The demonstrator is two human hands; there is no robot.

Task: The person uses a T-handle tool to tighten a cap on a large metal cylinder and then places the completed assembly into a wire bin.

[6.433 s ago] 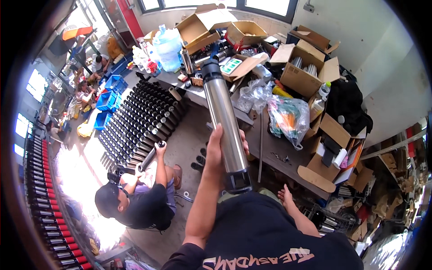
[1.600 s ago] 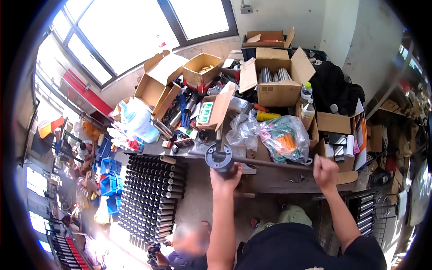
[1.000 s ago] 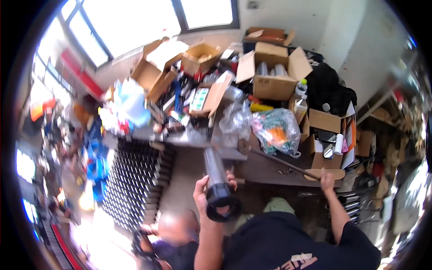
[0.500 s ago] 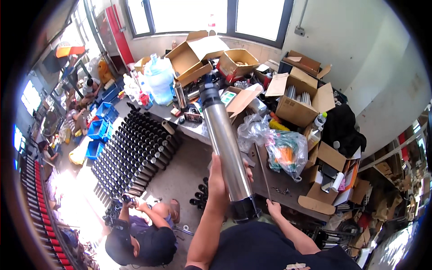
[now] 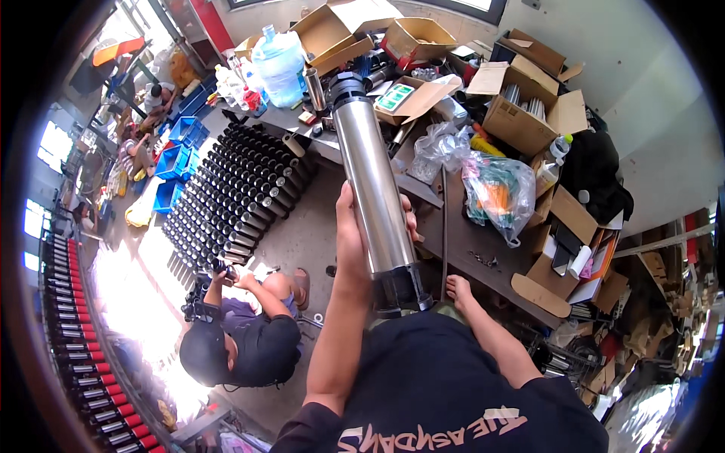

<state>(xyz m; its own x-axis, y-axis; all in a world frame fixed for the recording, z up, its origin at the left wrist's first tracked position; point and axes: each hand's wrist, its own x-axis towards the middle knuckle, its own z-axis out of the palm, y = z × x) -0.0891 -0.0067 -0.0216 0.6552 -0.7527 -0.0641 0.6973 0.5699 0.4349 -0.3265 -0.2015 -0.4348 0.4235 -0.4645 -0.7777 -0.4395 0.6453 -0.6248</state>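
Note:
My left hand (image 5: pixel 349 241) grips a long steel cylinder (image 5: pixel 370 174) with black end caps. It stands nearly upright in front of me, its lower cap close to my chest and its top tilted away to the left. My right hand (image 5: pixel 458 289) is curled at the near end of a thin metal rod (image 5: pixel 442 219). The rod lies on the dark workbench (image 5: pixel 472 245) and points away from me.
The bench holds open cardboard boxes (image 5: pixel 529 121), clear plastic bags (image 5: pixel 498 192) and a blue water jug (image 5: pixel 279 64). Rows of black-capped tubes (image 5: pixel 234 189) stand on the floor at the left. A person (image 5: pixel 242 343) sits beside them, handling one.
The cylinder went from lying end-on toward me to standing upright in my left hand. My right hand drew the rod back from across the bench until it pointed away from me.

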